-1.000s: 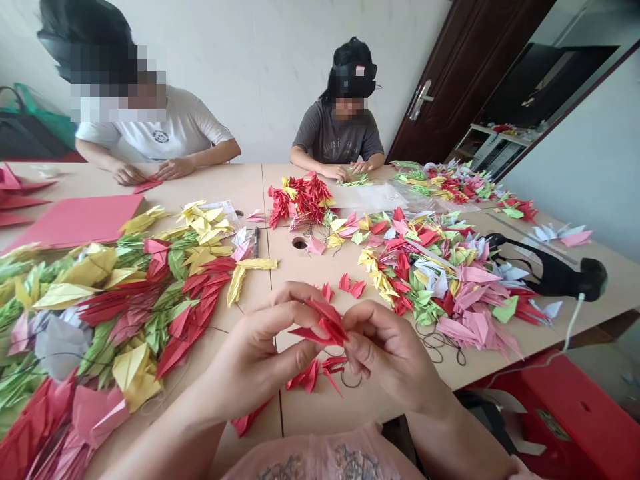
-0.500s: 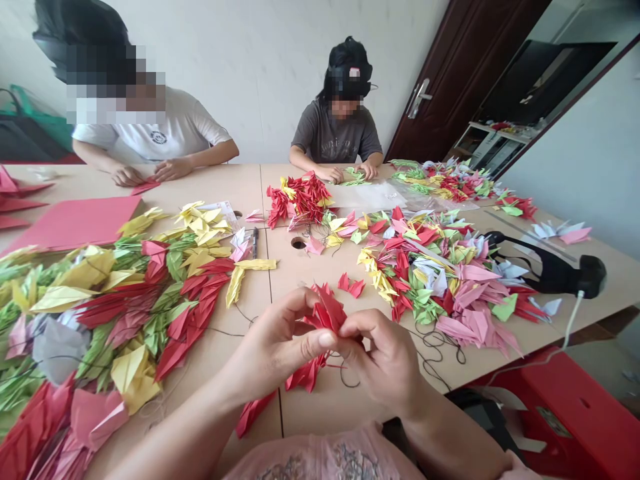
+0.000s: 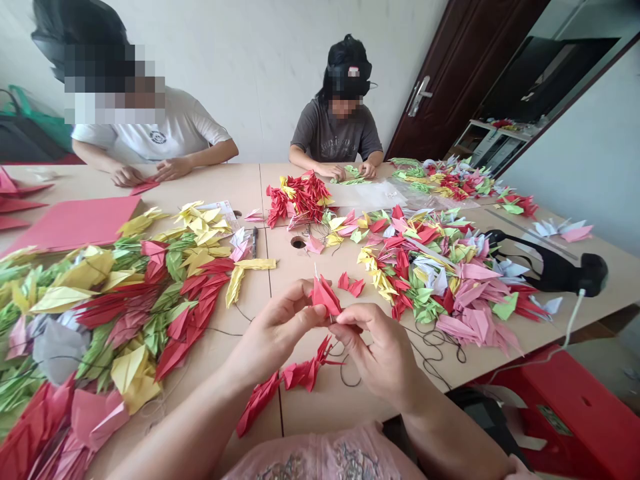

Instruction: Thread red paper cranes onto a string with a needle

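Between the thumb and fingers of my left hand (image 3: 284,327) is a folded red paper crane (image 3: 326,297). A thin pale needle (image 3: 315,269) runs through it, its tip sticking out above the paper. My right hand (image 3: 383,350) is closed in a pinch at the needle's lower end, just below the crane. Below my hands, a short row of red paper cranes (image 3: 304,375) lies on the table beside a dark thread (image 3: 349,381). Two loose red cranes (image 3: 351,285) rest just beyond my right fingers.
Strung cranes in several colours (image 3: 165,300) cover the left side. Another mixed pile (image 3: 425,260) lies to the right, beside a black strapped device (image 3: 593,275). Two people sit across the table (image 3: 320,413). A red stool (image 3: 585,407) stands at the lower right.
The red crane has turned in my fingers, and the needle now shows through it. My right hand has shifted slightly down, below the crane.
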`<act>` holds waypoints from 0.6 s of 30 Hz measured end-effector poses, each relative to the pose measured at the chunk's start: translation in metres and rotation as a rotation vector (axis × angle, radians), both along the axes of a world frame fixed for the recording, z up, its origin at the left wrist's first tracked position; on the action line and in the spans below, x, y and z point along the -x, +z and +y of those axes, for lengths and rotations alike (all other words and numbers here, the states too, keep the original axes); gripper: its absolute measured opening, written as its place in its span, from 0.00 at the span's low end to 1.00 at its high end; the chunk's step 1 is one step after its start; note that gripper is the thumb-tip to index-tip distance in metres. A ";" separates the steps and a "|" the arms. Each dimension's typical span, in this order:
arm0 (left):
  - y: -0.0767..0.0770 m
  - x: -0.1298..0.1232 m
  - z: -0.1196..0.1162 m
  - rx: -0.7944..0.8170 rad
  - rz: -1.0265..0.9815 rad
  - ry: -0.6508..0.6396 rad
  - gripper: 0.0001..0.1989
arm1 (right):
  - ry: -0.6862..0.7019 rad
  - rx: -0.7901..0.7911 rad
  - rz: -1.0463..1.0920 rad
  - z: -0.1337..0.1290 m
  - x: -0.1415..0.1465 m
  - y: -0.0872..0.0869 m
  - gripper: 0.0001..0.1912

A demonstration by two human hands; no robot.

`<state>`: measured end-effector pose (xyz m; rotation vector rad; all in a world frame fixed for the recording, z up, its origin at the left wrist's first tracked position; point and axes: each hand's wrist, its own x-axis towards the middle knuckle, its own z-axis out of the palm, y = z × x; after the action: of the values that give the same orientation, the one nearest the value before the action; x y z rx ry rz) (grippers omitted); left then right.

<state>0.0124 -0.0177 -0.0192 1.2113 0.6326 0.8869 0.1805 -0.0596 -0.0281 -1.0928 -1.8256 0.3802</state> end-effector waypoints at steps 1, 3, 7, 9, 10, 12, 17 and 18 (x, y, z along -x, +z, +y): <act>-0.001 0.000 0.000 0.023 -0.009 -0.010 0.05 | -0.027 -0.034 -0.017 0.001 0.000 -0.001 0.02; -0.002 0.000 0.000 0.071 -0.029 -0.016 0.06 | -0.068 -0.091 -0.044 0.002 0.001 -0.003 0.03; -0.004 0.000 0.000 0.124 -0.058 -0.015 0.06 | -0.119 -0.139 -0.075 0.005 0.001 -0.005 0.04; -0.005 0.001 0.000 0.122 -0.060 -0.038 0.06 | -0.120 -0.134 -0.071 0.006 0.001 -0.006 0.03; -0.006 0.001 -0.001 0.121 -0.060 -0.049 0.06 | -0.118 -0.129 -0.065 0.006 0.001 -0.006 0.03; -0.008 0.000 -0.001 0.125 -0.063 -0.060 0.06 | -0.112 -0.115 -0.050 0.006 0.001 -0.007 0.03; -0.009 -0.001 0.000 0.132 -0.054 -0.061 0.06 | -0.048 0.057 0.090 0.004 0.000 -0.005 0.06; -0.009 -0.001 0.000 0.122 -0.045 -0.068 0.07 | -0.021 0.102 0.146 0.005 -0.001 -0.004 0.06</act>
<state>0.0135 -0.0177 -0.0277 1.0940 0.5970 0.8052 0.1819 -0.0551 -0.0325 -1.1227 -1.6797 0.5317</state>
